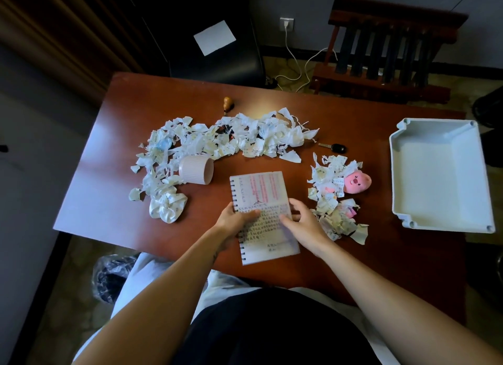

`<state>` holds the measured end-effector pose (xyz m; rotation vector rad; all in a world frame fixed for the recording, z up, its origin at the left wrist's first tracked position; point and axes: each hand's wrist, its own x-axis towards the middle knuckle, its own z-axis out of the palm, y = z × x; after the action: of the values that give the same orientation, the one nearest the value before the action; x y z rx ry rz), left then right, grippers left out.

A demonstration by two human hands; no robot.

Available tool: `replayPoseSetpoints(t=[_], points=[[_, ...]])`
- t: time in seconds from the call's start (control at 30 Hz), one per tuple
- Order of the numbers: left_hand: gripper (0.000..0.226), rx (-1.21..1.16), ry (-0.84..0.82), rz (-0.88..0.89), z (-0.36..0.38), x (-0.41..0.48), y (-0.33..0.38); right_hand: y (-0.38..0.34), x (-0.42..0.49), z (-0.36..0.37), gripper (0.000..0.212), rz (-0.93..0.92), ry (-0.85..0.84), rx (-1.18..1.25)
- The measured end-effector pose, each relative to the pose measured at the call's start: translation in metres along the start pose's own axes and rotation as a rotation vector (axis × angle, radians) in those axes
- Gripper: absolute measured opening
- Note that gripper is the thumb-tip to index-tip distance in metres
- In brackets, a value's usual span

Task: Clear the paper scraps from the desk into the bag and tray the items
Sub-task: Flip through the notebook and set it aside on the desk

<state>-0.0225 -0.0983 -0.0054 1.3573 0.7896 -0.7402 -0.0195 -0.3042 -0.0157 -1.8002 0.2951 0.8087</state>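
Note:
A spiral notebook (260,193) with handwriting lies near the front of the red-brown desk (109,201). My left hand (235,219) grips its left, spiral edge with the thumb on the page. My right hand (302,223) holds its right edge, fingers on the page. A long band of torn paper scraps (226,139) arcs across the desk's middle and left. A smaller heap of scraps (330,201) lies right of the notebook. The white tray (438,174) stands empty at the right. A plastic bag (111,277) sits on the floor at the lower left.
A ribbed pink cup (196,170) lies on its side by the scraps. A pink plush toy (357,183), a car key (334,147) and a small wooden gourd (228,103) are on the desk. A black chair (215,38) stands behind it.

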Motion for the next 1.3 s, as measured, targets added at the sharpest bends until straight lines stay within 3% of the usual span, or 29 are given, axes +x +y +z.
replayPoseSetpoints(t=[0.17,0.23,0.37,0.73,0.83,1.1,1.3], points=[[0.05,0.031,-0.142,0.015,0.012,-0.005,0.001,0.002,-0.013,-0.009,0.046,0.005,0.126,0.085],[0.042,0.092,-0.19,0.028,0.023,-0.01,0.0,0.008,-0.02,-0.016,0.043,0.015,0.168,0.11],[0.022,0.229,-0.16,0.016,0.048,-0.014,-0.001,0.028,-0.04,-0.035,0.037,0.024,0.25,0.173],[0.029,0.495,-0.281,-0.054,0.135,-0.014,-0.014,0.099,-0.108,-0.089,0.04,0.134,0.491,0.225],[0.02,0.581,-0.327,-0.087,0.158,-0.015,-0.021,0.118,-0.124,-0.098,0.041,0.171,0.528,0.256],[0.031,0.678,-0.467,-0.181,0.212,-0.02,-0.041,0.163,-0.156,-0.119,0.043,0.283,0.649,0.198],[0.027,0.599,-0.527,-0.229,0.249,-0.022,-0.052,0.191,-0.162,-0.149,0.044,0.324,0.66,0.204]])
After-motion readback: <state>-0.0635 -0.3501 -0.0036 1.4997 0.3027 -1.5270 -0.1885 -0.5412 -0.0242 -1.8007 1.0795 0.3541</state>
